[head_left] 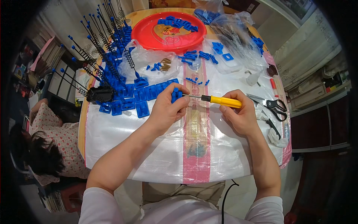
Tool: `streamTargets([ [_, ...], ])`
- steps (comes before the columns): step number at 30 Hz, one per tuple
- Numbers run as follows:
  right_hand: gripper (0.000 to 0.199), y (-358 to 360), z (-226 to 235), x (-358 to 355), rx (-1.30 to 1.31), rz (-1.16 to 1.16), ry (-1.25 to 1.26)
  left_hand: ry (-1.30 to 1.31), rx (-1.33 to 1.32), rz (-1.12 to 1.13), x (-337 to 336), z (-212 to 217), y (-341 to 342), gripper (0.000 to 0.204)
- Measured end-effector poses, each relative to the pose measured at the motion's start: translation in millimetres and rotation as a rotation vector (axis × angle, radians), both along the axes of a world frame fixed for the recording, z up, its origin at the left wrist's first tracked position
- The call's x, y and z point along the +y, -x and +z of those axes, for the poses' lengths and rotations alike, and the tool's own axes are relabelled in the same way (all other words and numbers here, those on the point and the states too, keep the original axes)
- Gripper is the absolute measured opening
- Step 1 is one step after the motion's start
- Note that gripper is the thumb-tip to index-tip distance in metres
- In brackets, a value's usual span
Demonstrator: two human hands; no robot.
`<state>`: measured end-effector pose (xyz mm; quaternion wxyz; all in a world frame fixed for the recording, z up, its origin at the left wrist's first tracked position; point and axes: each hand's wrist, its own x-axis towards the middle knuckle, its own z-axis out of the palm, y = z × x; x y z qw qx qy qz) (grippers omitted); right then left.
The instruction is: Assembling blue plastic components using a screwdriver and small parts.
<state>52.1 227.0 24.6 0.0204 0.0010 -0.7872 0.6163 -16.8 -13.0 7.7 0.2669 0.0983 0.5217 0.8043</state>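
Screwdriver (213,99) at blue part (176,95), frame centre

The left hand (169,106) pinches the part; the right hand (238,112) grips the yellow handle (228,102). White sheeting (160,160) covers the table (82,130), leaving room between 2 forearms (130,151), lower centre. Blue pieces (128,90) crowd upper left; scissors (269,103) lie near the sheeting's right edge.

Passage runs between forearms (128,149), short of the screwdriver (216,100) — springs (129,59) (tall) block left, scissors (270,104) right.

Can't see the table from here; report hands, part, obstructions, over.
Left hand gripping small blue part. Right hand on yellow screwdriver, shaft running to that part, tip contact unclear. Nothing blocking the shaft; black-handled scissors off right.
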Motion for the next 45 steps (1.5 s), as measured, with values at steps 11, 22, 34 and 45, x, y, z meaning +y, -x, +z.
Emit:
streamTargets([
  [11,0.023,0.2,1.5,-0.2,-0.002,0.0,-0.014,-0.005,0.002,-0.011,-0.3,0.1,0.6,0.017],
  [22,0.023,0.6,-1.4,1.7,0.007,0.001,-0.023,-0.008,0.004,-0.022,-0.6,-2.6,1.7,0.018],
  [34,0.022,-0.1,2.0,-0.3,0.007,0.002,-0.015,-0.013,-0.016,-0.003,1.0,-0.6,0.8,0.017],
  [45,0.023,0.5,1.7,-0.9,-0.001,0.002,-0.007,-0.002,-0.005,-0.007,0.1,-0.5,1.1,0.017],
])
